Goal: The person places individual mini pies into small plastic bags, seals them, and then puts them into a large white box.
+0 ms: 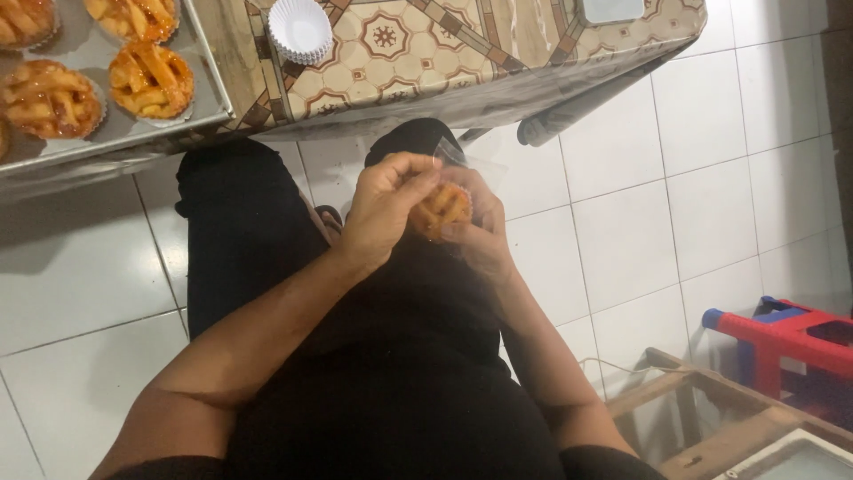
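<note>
Half hidden behind the fingers of left hand [384, 206] and right hand [478, 233]: small lattice tart [442, 210]. Barely traceable around it: clear wrapper [462, 162]. Cut off at the tabletop's left and top edges: baking tray [133, 133] and its tarts [149, 80]. Cropped at the bottom-right corner: wooden frame [711, 418].

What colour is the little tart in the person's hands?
Golden orange, with a lattice top; the tart shows in the head view.

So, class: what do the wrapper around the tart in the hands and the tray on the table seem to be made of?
The wrapper looks like thin clear plastic film: see-through, glossy, creased around the tart that both hands hold. The tray seems to be dull grey metal, probably aluminium: a matt sheen and a thin raised rim.
</note>
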